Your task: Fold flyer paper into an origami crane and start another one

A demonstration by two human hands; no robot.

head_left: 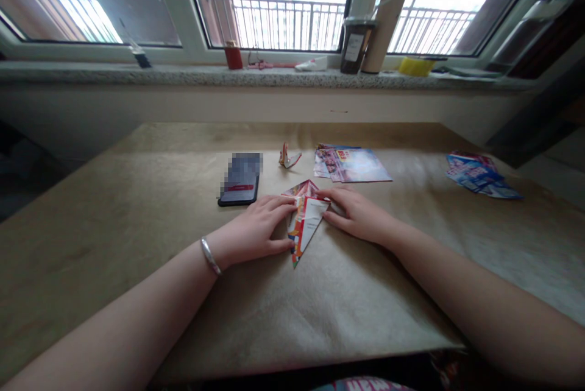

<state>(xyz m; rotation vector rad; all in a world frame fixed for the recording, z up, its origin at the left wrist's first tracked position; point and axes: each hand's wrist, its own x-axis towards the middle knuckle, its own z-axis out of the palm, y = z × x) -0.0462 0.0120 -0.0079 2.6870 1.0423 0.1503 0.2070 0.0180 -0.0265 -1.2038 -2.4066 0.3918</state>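
Observation:
A folded piece of printed paper [304,220], kite-shaped with its point toward me, lies on the brown paper-covered table [137,208]. My left hand [256,229] rests on its left edge, fingers pressed down on the fold; a silver bracelet sits on that wrist. My right hand [359,214] presses the paper's upper right corner with the fingertips. Both hands lie flat against the paper and table.
A dark phone [240,184] lies just left of the paper. A small finished folded paper figure [287,158] stands behind it. Printed sheets [350,164] lie further back, more sheets [479,175] at far right. The windowsill [183,76] holds cups and small items.

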